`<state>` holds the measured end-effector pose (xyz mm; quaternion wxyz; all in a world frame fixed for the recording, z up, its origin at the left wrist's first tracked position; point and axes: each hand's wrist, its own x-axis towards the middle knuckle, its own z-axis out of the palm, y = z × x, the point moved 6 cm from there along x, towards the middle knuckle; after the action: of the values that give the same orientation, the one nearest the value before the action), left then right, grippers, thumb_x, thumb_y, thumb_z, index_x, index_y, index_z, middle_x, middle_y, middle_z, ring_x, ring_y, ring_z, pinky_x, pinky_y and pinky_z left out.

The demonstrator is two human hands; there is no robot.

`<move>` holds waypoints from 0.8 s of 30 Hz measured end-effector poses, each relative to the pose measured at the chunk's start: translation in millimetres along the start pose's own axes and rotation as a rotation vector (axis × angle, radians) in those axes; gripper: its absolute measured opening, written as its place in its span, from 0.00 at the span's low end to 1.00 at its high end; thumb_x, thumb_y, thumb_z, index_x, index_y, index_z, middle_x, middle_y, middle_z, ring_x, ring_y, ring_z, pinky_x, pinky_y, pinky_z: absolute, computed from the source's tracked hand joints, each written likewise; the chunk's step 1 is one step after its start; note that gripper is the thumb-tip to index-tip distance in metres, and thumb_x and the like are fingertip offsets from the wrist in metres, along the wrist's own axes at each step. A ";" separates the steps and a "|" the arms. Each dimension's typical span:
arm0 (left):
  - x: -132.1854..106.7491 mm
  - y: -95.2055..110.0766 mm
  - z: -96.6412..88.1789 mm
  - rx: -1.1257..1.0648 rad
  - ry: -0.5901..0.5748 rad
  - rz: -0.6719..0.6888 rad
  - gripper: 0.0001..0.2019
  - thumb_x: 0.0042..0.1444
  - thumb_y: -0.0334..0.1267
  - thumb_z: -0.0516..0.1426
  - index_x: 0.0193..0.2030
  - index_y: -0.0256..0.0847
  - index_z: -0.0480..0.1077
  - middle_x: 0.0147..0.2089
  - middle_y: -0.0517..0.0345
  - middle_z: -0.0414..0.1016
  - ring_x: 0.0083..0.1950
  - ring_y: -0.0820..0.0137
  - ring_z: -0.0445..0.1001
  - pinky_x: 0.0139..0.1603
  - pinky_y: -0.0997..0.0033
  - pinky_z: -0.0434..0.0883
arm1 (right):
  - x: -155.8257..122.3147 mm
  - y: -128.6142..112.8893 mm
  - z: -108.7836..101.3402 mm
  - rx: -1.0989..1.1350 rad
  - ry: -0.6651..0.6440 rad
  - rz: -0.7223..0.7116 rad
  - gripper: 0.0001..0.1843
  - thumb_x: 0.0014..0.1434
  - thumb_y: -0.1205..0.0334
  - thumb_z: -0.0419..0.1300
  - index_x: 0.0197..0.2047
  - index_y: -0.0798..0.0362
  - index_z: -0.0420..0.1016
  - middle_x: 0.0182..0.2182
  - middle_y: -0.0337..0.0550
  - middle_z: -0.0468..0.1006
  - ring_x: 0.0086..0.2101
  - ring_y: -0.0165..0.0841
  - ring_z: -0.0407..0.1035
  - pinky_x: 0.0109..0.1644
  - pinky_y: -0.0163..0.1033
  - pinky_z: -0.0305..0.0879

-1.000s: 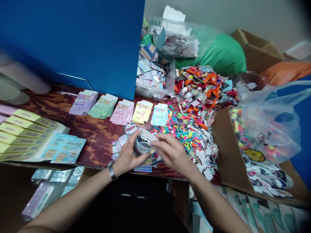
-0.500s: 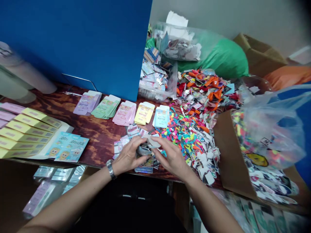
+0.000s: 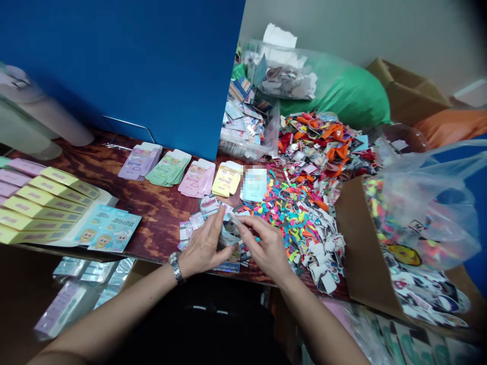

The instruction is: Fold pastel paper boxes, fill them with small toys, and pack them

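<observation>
My left hand (image 3: 205,246) holds a small greyish see-through packet (image 3: 230,234) between thumb and fingers, just above the table's front edge. From the other side my right hand (image 3: 266,248) is closed in a pinch at the packet's upper edge, on a thin whitish piece (image 3: 236,221). What lies inside the packet is too blurred to make out. Under and beside the hands are printed cards (image 3: 186,230), partly covered by the left hand. To the right of my right hand spreads a heap of small bright coloured pieces (image 3: 291,208), with white cut-out stickers (image 3: 323,261) nearer me.
Stacks of flat purple (image 3: 137,162), green (image 3: 169,167), pink (image 3: 197,177), yellow (image 3: 227,178) and blue cartons (image 3: 254,185) line the back. Yellow boxes (image 3: 45,203) stand left. A blue panel (image 3: 152,61) rises behind; an open cardboard box (image 3: 361,243) stands right.
The whitish piece at my right fingers has turned from broad face to nearly edge-on. My left fingers have straightened upward. The view has shifted slightly.
</observation>
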<state>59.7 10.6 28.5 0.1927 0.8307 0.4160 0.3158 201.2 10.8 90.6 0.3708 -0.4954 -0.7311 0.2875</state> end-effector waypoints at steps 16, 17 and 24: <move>-1.6 -1.6 -2.4 -0.014 0.008 -0.010 0.49 0.56 0.44 0.57 0.73 0.38 0.28 0.58 0.36 0.65 0.53 0.54 0.71 0.48 0.56 0.74 | 0.9 4.7 3.9 0.053 -0.004 0.004 0.13 0.66 0.63 0.56 0.52 0.47 0.76 0.39 0.44 0.73 0.40 0.32 0.71 0.43 0.37 0.71; -1.4 -1.1 -2.6 -0.018 0.011 -0.006 0.48 0.56 0.44 0.57 0.73 0.38 0.28 0.59 0.36 0.64 0.54 0.53 0.71 0.49 0.55 0.74 | 2.1 7.4 5.2 0.120 -0.015 0.055 0.12 0.65 0.62 0.56 0.50 0.48 0.76 0.40 0.44 0.74 0.42 0.32 0.71 0.43 0.37 0.71; 0.6 0.1 -1.3 0.018 -0.006 -0.023 0.49 0.54 0.44 0.57 0.73 0.36 0.27 0.56 0.35 0.65 0.51 0.53 0.72 0.45 0.55 0.75 | 3.2 6.1 7.3 0.104 0.048 0.111 0.10 0.63 0.66 0.58 0.47 0.50 0.77 0.41 0.45 0.78 0.42 0.34 0.74 0.46 0.39 0.72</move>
<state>59.1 11.2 29.7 0.1904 0.8285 0.4278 0.3072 197.6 15.5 82.6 0.3970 -0.5219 -0.6776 0.3329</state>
